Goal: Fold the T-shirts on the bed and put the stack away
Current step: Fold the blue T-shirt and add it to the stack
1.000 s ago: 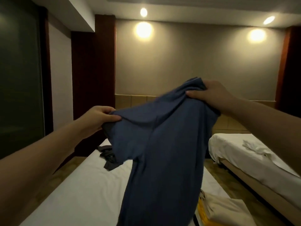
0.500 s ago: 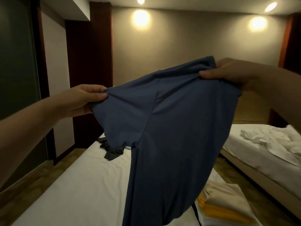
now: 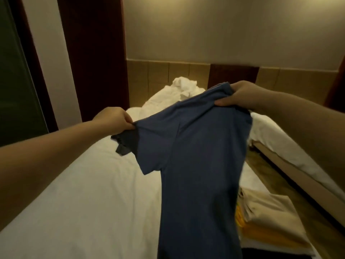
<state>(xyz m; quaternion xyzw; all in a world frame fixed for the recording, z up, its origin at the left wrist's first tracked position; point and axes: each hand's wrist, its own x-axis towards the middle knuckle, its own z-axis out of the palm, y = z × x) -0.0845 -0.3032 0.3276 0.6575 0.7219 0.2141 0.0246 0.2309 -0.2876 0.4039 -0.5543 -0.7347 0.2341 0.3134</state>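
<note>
The left hand (image 3: 115, 118) was closed in a pinch on the edge of one sleeve of the blue T-shirt (image 3: 201, 165), thumb and fingers curled over the cloth. The right hand (image 3: 240, 95) gripped a bunch of fabric at the opposite shoulder, its fingers wrapped round the cloth. Between them the shirt hung spread at the top and narrow below, its hem running out of the bottom of the view, so whether it touched the bed (image 3: 84, 193) could not be told.

Half a second before, the shirt had been held high against the far wall; now both hands had come down and the view had tipped with them, so the shirt hung over the white sheet. I judge this to be the start of laying it flat for folding.

Further out, a dark grey garment (image 3: 121, 144) lay crumpled on the sheet just beyond the left hand, not yet folded. By the bed's right edge sat a folded stack (image 3: 265, 208), a beige piece on yellow ones, with the blue shirt partly in front of it. A second bed (image 3: 291, 146) stood apart to the right, and white linen (image 3: 184, 85) was heaped beyond.
</note>
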